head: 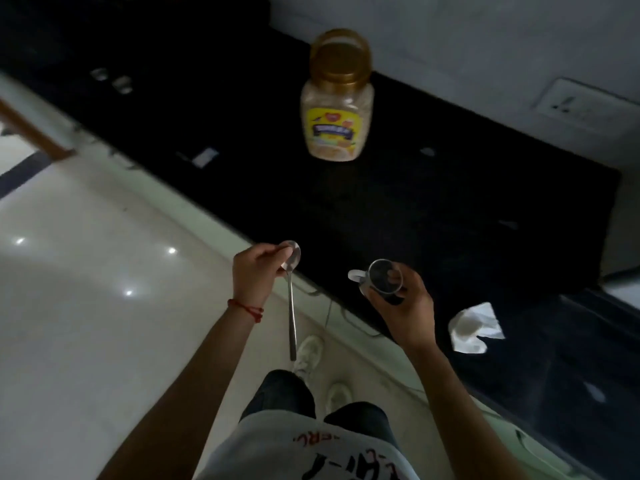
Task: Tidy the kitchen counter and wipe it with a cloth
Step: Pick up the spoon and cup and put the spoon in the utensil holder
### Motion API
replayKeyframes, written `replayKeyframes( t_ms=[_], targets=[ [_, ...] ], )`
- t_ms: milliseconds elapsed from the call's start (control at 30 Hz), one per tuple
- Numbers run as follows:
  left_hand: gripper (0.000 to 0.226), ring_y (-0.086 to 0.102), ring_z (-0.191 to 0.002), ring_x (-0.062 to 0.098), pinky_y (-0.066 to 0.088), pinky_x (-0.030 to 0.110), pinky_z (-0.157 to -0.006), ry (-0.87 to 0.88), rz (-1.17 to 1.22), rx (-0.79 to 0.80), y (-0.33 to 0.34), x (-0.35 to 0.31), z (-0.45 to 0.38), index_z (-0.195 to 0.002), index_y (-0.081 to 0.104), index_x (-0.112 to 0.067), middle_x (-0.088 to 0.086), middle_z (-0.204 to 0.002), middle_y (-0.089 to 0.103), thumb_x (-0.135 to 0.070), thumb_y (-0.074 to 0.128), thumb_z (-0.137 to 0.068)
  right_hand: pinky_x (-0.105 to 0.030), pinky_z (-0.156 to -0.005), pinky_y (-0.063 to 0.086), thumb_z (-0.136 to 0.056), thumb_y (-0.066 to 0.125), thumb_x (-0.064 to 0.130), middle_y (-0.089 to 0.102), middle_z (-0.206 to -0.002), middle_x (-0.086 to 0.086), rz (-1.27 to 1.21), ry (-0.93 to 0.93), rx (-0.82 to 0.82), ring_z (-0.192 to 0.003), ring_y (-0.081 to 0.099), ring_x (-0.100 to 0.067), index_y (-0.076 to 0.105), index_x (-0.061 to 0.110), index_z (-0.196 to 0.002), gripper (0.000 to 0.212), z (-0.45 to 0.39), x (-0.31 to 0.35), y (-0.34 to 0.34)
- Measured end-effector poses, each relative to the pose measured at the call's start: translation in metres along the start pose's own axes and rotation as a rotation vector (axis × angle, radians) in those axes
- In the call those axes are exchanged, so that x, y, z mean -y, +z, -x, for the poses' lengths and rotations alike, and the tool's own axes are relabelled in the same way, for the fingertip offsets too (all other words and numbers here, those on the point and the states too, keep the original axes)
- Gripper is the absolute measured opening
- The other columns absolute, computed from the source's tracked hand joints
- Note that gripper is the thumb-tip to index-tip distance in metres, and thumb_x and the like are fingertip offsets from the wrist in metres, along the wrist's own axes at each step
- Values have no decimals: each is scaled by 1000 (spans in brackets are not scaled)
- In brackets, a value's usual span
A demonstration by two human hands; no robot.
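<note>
My left hand [254, 271] pinches a steel spoon [292, 306] by its bowl, the handle hanging down over the floor just off the counter's front edge. My right hand [408, 306] grips a small glass cup [382, 280] with a white handle, held above the near edge of the black counter [450, 209]. A crumpled white cloth [472, 327] lies on the counter to the right of my right hand. A plastic jar [337, 109] with a gold lid and yellow label stands upright farther back.
A white wall with a socket plate [585, 105] runs behind the counter. Two small metal items [112, 79] sit far left on the dark surface. A pale tiled floor [86, 271] lies to the left. My feet in white shoes [311, 355] stand below.
</note>
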State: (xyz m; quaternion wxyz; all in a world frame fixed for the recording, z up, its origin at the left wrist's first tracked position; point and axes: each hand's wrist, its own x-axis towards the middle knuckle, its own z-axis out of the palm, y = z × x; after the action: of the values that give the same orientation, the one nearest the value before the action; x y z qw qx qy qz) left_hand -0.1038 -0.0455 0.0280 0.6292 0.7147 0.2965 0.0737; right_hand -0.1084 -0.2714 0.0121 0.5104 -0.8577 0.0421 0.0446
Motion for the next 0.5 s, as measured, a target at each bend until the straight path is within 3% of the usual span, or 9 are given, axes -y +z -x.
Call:
replayKeyframes(
  t_ms=[100,167,233,333,400,500],
  targets=[
    [17,59,-43,0,52,13,-46,-94,91,-154,-58,24,22,-64,65,-11,-10,-41,63,-2,66,-78,-33,-81,55,-71,78,29,63,-107,5,24,-69,130,-98,61,-12,59,24,-108,42,18,14,32],
    [18,58,-41,0,53,13,-46,-155,159,-268,-99,40,37,-62,63,-9,-10,-40,62,0,65,-78,-40,-85,54,-70,78,21,63,-110,-3,60,-123,228,-100,61,-19,57,18,-114,48,28,23,59],
    [21,60,-43,0,54,13,-47,-209,232,-380,-142,58,53,-60,62,-9,-6,-42,63,1,64,-79,-39,-86,53,-70,78,25,63,-110,-3,98,-177,323,-99,61,-21,56,16,-116,52,39,36,90],
    [20,60,-56,14,55,15,-48,-291,364,-559,-204,88,76,-62,61,-7,11,-61,59,2,64,-79,-15,-76,47,-69,79,26,59,-100,6,134,-270,439,-91,58,-12,56,20,-110,47,56,60,138],
    [18,56,-63,19,55,15,-47,-328,417,-675,-246,106,90,-63,61,-7,11,-68,58,1,64,-79,0,-67,41,-68,80,26,60,-97,8,161,-348,490,-87,58,-9,56,26,-106,45,66,76,174],
    [17,57,-67,20,55,15,-47,-372,467,-817,-312,132,107,-64,61,-7,11,-71,58,-1,64,-80,0,-65,40,-67,81,23,61,-99,6,187,-375,579,-85,57,-11,58,15,-109,48,81,98,234]
  ],
)
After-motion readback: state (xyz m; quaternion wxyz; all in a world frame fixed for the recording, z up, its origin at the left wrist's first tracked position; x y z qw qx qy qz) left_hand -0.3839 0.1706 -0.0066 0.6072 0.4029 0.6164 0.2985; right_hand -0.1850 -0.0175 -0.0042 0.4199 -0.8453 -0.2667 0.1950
